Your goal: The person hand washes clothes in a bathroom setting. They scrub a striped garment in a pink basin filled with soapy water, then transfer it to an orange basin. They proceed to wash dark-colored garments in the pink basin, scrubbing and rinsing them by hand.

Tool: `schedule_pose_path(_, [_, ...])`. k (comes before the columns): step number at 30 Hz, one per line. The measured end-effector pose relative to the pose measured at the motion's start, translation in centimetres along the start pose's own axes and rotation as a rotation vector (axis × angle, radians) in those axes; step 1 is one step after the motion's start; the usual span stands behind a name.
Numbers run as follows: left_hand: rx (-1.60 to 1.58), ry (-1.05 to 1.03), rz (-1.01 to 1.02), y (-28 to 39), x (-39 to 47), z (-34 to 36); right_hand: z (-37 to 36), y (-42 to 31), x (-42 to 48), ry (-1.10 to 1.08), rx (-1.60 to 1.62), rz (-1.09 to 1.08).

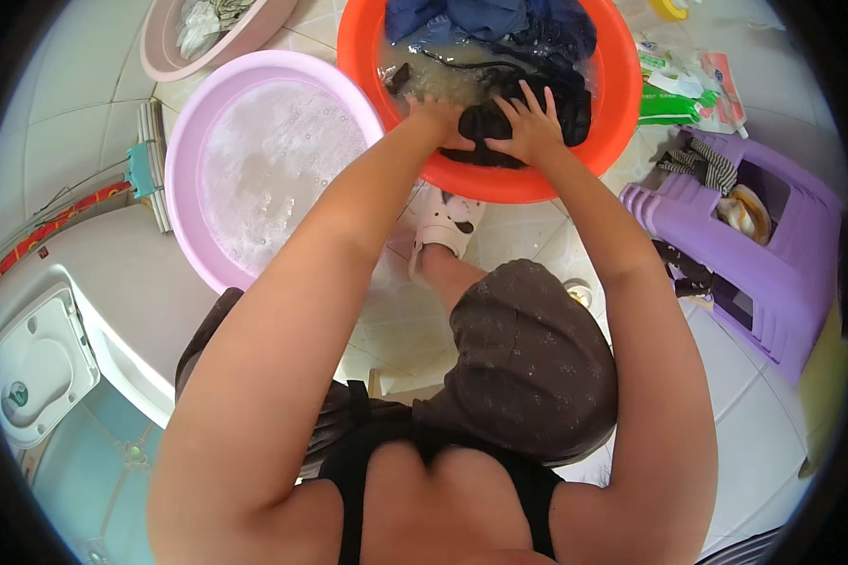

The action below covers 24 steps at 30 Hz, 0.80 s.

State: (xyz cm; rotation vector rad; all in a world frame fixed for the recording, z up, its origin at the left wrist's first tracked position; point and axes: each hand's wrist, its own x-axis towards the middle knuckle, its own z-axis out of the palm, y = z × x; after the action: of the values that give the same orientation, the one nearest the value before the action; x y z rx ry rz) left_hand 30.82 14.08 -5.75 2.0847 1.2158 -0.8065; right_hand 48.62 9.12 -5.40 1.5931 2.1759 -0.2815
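Murky water and dark clothes fill a large orange-red plastic basin [618, 106] at the top of the view. My right hand [530, 127] rests spread over a wet black garment [487, 121], fingers apart. At the black cloth's left edge is my left hand [442, 120], its fingertips partly hidden at the water; whether it grips the cloth cannot be told. Behind both hands lie navy-blue clothes [491, 18], partly under water. A pink-lilac basin [184, 162] of foamy water stands to the left, beside the orange-red one.
A pale pink basin [157, 42] with light cloths is at the upper left. On the right stands a purple plastic stool [770, 261] with cloths on it, below green and white plastic packets [671, 104]. My foot in a white clog [444, 224] is just below the orange-red basin.
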Motion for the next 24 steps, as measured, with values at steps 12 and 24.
schedule_pose_path(12, [-0.225,0.027,-0.07,-0.8,7.1,-1.2,-0.1,2.7,5.7,0.132,0.057,0.02])
schedule_pose_path(24, [-0.636,0.368,0.589,-3.1,-3.0,-3.5,-5.7,2.2,-6.0,0.482,0.484,-0.091])
